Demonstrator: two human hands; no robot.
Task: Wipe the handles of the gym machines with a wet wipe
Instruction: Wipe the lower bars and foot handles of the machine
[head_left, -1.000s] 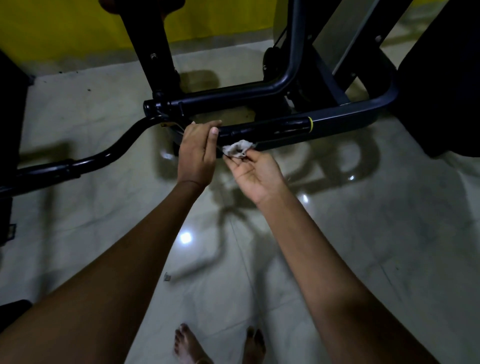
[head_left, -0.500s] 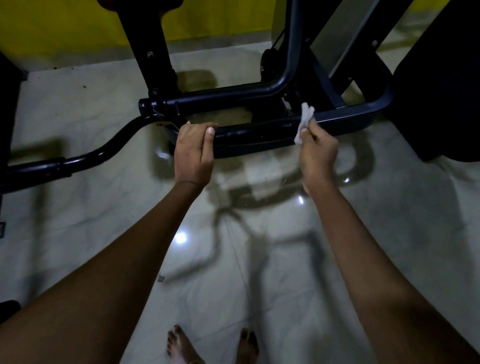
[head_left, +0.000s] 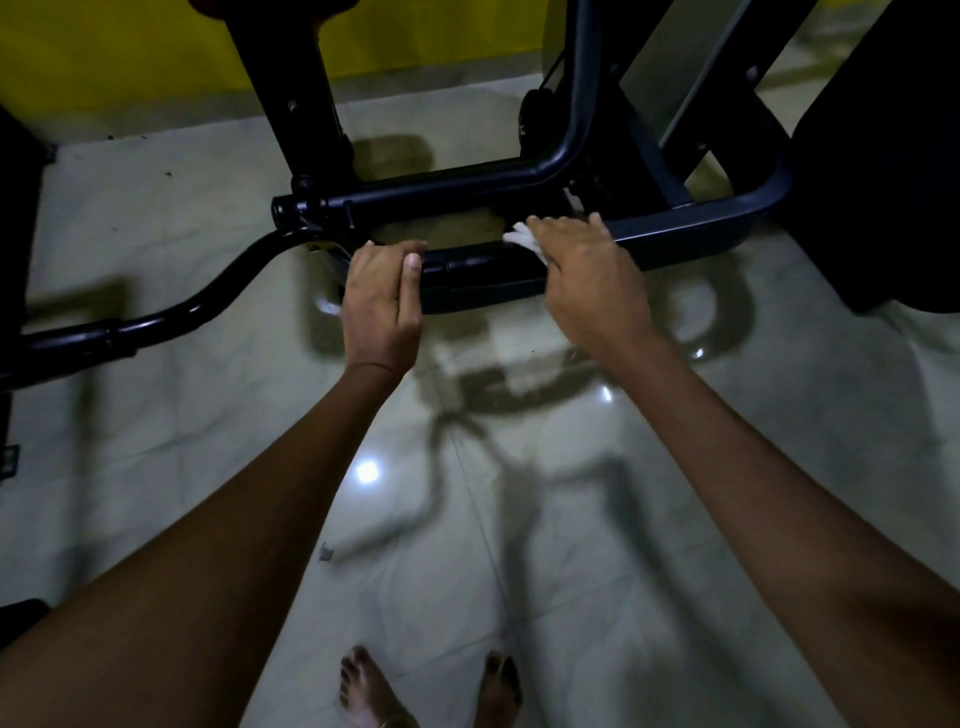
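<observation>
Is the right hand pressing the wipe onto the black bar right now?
Touching. In the head view the right hand lies over the wipe, whose white edge sticks out by the fingers against the black bar, no gap showing.

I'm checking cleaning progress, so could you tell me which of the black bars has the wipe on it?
The near straight bar, gripped by the left hand; the right hand presses the wet wipe onto it.
</observation>
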